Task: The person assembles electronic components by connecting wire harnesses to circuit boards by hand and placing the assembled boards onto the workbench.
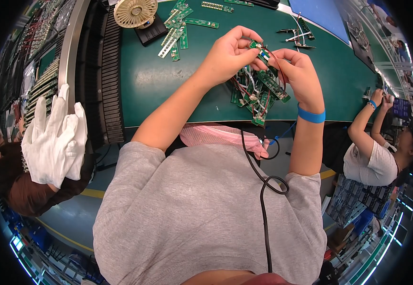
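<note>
Above the green tabletop, my left hand [231, 56] pinches a small green circuit board [262, 53] between thumb and fingers. My right hand [300, 73], a blue band on its wrist, is closed at the board's right side. Its fingertips are at the thin red wire [279, 67] that loops from the board; how much of the wire they grip is partly hidden. Just below both hands lies a tangled pile of wired circuit boards [258, 92], with red and white leads among them.
Loose strip boards [201, 23] lie at the back left beside a small beige fan [136, 12]. Several wired pieces [299, 35] lie at back right, near a blue mat [323, 16]. Black racking [107, 76] borders the left. A co-worker's white-gloved hands [57, 137] are further left; another person [372, 152] works at right.
</note>
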{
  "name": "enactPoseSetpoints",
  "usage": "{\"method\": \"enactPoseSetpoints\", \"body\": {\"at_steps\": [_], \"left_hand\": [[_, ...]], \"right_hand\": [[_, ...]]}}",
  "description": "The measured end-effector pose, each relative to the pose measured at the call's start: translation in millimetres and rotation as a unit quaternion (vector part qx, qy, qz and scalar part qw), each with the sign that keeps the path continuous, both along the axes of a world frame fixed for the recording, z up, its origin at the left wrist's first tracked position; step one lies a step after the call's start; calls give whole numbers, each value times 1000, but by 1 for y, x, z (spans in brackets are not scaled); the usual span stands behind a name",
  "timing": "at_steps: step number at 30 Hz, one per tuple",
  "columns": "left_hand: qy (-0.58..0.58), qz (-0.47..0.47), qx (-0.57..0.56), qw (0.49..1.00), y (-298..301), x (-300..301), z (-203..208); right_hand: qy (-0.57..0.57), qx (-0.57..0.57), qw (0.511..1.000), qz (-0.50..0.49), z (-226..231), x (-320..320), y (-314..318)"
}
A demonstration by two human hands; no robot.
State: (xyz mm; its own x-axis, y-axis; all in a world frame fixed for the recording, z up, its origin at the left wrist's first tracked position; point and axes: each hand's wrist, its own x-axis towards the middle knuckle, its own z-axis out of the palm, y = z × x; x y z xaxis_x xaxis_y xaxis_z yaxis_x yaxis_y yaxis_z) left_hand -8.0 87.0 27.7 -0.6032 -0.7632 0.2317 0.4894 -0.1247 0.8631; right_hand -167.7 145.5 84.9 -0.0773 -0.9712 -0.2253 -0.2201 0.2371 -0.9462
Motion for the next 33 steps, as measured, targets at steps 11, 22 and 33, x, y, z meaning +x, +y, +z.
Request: {"method": "enactPoseSetpoints", "body": {"at_steps": [11,22,33], "left_hand": [[-60,47,-45,996,1,-1,-7],[-271,198,-310,890,-38,17,-17],[-584,342,-404,615,-77,24,-64]], "right_hand": [[104,-58,993,-25,-5,15,5],[433,-203,851,-218,-76,-101,-85],[540,-36,810,-226,-104,-142,-165]]}}
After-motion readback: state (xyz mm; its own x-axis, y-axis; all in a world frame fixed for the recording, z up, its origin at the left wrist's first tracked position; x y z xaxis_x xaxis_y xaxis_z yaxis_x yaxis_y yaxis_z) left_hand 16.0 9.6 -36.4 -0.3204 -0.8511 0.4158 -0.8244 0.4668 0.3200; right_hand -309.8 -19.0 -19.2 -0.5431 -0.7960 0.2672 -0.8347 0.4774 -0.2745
